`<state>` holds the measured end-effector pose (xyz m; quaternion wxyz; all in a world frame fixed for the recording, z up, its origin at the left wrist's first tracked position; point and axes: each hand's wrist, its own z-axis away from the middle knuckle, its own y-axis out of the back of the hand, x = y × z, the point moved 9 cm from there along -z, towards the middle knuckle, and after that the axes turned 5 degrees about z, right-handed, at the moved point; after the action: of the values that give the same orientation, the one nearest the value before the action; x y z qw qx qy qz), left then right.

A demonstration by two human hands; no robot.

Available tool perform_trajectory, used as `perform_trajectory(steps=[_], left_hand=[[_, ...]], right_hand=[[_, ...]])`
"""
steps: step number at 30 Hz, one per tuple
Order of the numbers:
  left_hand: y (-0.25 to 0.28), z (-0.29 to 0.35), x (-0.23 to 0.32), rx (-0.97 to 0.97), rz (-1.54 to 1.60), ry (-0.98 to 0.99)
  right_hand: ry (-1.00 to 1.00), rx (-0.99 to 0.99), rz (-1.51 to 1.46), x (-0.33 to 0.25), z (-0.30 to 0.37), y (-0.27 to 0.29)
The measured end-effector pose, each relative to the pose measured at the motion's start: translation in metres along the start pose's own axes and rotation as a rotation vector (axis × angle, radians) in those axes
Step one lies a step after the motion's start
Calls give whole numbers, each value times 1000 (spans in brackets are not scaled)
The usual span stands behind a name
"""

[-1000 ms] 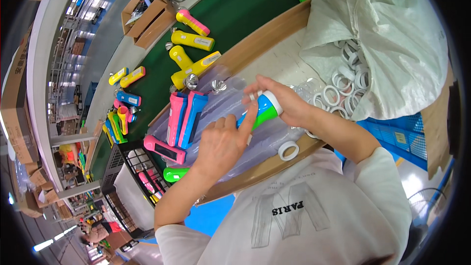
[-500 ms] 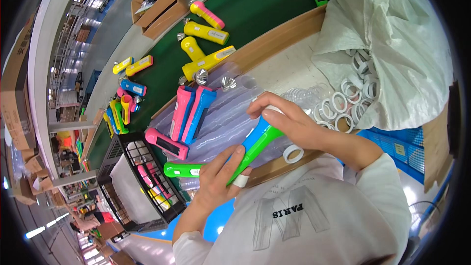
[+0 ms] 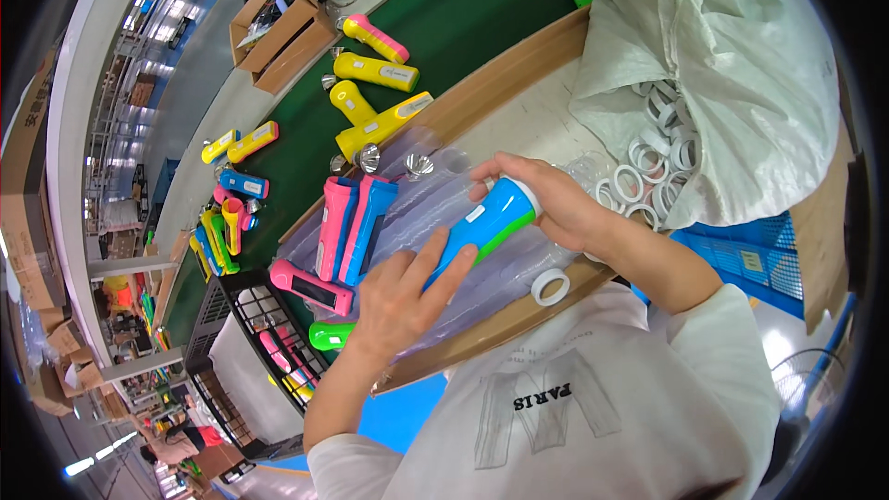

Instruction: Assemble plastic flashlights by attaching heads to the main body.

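My left hand [image 3: 398, 301] grips the narrow body of a blue-and-green flashlight [image 3: 489, 220], fingers along its top. My right hand [image 3: 565, 208] curls around the flashlight's wide head, where a white rim shows by the palm. Below my left hand, the end of a green flashlight [image 3: 329, 335] pokes out. To its left lies a pink flashlight [image 3: 310, 287] with a dark panel. Two more flashlight bodies without lenses, one mostly pink [image 3: 335, 227] and one blue and pink [image 3: 369, 227], lie side by side on clear plastic lenses [image 3: 435, 241]. A loose white ring [image 3: 551, 287] rests near the box's front edge.
A pale woven sack [image 3: 713, 83] spills white rings [image 3: 653, 167] at right. Yellow flashlights [image 3: 375, 71] lie on the green belt [image 3: 454, 18] beyond the cardboard wall [image 3: 491, 83]. A black crate [image 3: 227, 370] holding flashlights stands at left, and a small carton [image 3: 287, 32] at far left.
The flashlight in my hands has turned, with its blue side now facing up instead of mostly green. My right hand has shifted around its head. The whole view has shifted slightly.
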<state>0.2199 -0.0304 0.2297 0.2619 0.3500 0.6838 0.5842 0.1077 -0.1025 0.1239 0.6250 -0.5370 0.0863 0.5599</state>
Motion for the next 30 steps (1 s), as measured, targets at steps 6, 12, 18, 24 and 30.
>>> perform_trajectory(steps=[6,12,18,24,30], left_hand=[[-6,17,-28,49,925,487],[3,-4,-7,116,166,185],[-2,18,-17,70,1111,553],[33,11,8,167,782,151],[18,7,19,-422,1665,195]], right_hand=[[728,-42,651,-55,41,-23],[224,-65,268,-20,-8,9],[725,-186,824,-77,84,-43],[1364,-194,923,-91,146,-76],[1678,-480,870,-81,196,-104]])
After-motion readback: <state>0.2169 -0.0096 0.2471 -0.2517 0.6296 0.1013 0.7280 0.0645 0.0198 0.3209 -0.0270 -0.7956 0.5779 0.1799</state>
